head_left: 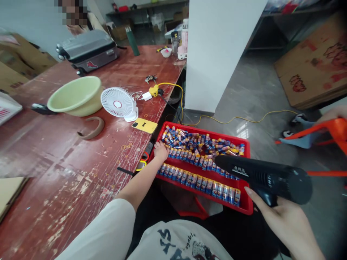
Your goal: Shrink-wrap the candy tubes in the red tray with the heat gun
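Observation:
A red tray (245, 207) beside the table holds several small blue-and-red wrapped tubes (197, 180), some lined in rows, others heaped at the back. My left hand (161, 151) reaches into the tray's left end, fingers curled over tubes there. My right hand (282, 220) grips a black heat gun (267, 177) by its handle, the nozzle pointing left over the rows of tubes.
The worn red table (81, 173) carries a white desk fan (119, 104), a pale green bowl (76, 95), a yellow phone (144, 125), a grey appliance (88, 50). A yellow cable (238, 118) crosses the floor. A white pillar (217, 54), orange chair (325, 133) and another person stand nearby.

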The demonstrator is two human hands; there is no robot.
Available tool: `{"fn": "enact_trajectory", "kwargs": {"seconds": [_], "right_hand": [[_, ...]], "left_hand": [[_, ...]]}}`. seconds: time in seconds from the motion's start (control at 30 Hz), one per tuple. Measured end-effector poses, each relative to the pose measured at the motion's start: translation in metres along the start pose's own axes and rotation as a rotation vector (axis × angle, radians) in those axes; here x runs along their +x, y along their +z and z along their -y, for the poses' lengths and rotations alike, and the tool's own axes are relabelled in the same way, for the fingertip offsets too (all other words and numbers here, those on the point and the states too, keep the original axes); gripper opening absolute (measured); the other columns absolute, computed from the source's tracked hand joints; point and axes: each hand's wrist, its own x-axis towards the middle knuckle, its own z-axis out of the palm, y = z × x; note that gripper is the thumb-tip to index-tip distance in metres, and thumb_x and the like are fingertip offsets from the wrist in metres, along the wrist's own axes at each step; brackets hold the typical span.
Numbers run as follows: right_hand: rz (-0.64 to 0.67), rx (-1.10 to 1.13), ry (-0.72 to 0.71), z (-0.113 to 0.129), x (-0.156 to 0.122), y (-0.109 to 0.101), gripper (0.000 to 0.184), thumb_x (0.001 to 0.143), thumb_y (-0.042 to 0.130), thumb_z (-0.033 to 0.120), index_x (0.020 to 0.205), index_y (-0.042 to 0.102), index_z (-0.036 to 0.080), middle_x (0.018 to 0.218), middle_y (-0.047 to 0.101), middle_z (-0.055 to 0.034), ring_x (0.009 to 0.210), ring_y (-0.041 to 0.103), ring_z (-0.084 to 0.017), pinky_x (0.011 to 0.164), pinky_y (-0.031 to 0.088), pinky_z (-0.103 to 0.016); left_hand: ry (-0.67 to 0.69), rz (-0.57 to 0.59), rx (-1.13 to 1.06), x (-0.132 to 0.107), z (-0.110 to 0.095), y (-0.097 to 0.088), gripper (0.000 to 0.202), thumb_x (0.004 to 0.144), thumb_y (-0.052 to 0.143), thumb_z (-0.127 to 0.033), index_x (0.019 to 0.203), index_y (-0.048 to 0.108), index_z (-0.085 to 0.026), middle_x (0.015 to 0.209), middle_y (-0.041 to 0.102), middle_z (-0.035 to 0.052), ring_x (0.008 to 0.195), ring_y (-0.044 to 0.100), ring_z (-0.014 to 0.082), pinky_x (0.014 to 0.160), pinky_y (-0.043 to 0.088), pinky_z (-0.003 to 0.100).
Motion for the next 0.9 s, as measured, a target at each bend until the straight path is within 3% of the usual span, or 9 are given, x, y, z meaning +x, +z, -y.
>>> {"fn": "enact_trajectory", "kwargs": {"seconds": [0.13,0.2,0.3,0.47,0.6,0.73,0.83,0.9], "right_hand": [[0.069,0.022,0.033,-0.011,-0.006,-0.002,0.059,0.064,0.059,0.077,0.041,0.051,0.024,0.044,0.054,-0.0049,0.054,0.059,-0.023,0.051,0.047,-0.031],[0.084,-0.007,0.049,-0.012,-0.007,-0.005,0.060,0.066,0.058,0.078,0.039,0.050,0.025,0.045,0.054,-0.0060,0.054,0.060,-0.024,0.051,0.048,-0.032],[-0.029,-0.088,0.025,-0.005,-0.005,-0.010,0.062,0.069,0.055,0.076,0.034,0.043,0.026,0.047,0.057,-0.0086,0.051,0.059,-0.025,0.048,0.046,-0.034],[-0.185,0.049,-0.162,0.029,0.013,-0.002,0.056,0.068,0.058,0.074,0.041,0.049,0.025,0.046,0.058,-0.0111,0.051,0.062,-0.029,0.043,0.042,-0.033],[-0.219,0.126,-0.473,0.075,0.027,0.020,0.057,0.074,0.052,0.072,0.074,0.070,0.018,0.057,0.065,-0.0135,0.060,0.065,-0.031,0.051,0.044,-0.035],[-0.148,0.175,-0.621,0.118,0.031,0.039,0.060,0.080,0.050,0.065,0.103,0.070,0.013,0.078,0.071,-0.0159,0.077,0.069,-0.032,0.060,0.048,-0.035],[-0.197,0.117,-0.668,0.128,0.029,0.046,0.059,0.079,0.050,0.063,0.104,0.070,0.013,0.083,0.071,-0.0174,0.080,0.068,-0.033,0.060,0.048,-0.036],[-0.198,0.103,-0.689,0.122,0.030,0.049,0.058,0.077,0.050,0.067,0.093,0.070,0.015,0.072,0.070,-0.0156,0.071,0.067,-0.032,0.055,0.045,-0.036]], "left_hand": [[-0.095,0.103,0.136,0.003,-0.012,0.003,0.082,0.088,0.056,-0.046,0.147,0.027,0.003,0.136,0.039,0.0319,0.116,0.046,0.0364,0.082,0.051,0.040],[-0.084,0.120,0.172,0.011,-0.015,0.001,0.063,0.094,0.046,-0.039,0.144,0.034,-0.001,0.135,0.041,0.0299,0.115,0.047,0.0355,0.082,0.051,0.042],[-0.007,0.107,0.172,0.024,-0.012,-0.006,0.045,0.098,0.032,-0.023,0.139,0.044,-0.010,0.137,0.041,0.0226,0.121,0.043,0.0317,0.086,0.050,0.040],[-0.001,0.159,0.207,0.035,-0.011,-0.010,0.047,0.095,0.026,-0.013,0.136,0.048,-0.006,0.140,0.038,0.0254,0.118,0.048,0.0348,0.083,0.053,0.049],[-0.044,0.192,0.231,0.034,-0.019,-0.009,0.048,0.096,0.028,-0.017,0.137,0.046,-0.003,0.134,0.042,0.0294,0.114,0.053,0.0382,0.081,0.053,0.056],[-0.086,0.225,0.213,0.022,-0.021,-0.012,0.047,0.095,0.028,-0.016,0.139,0.043,-0.003,0.129,0.047,0.0321,0.108,0.059,0.0382,0.077,0.054,0.056],[-0.088,0.239,0.172,0.010,-0.016,-0.016,0.046,0.095,0.028,-0.014,0.139,0.043,-0.009,0.134,0.045,0.0303,0.111,0.059,0.0370,0.077,0.055,0.053],[-0.064,0.245,0.131,0.007,-0.011,-0.018,0.043,0.096,0.032,-0.016,0.137,0.046,-0.013,0.135,0.048,0.0268,0.115,0.058,0.0340,0.081,0.054,0.049]]}}
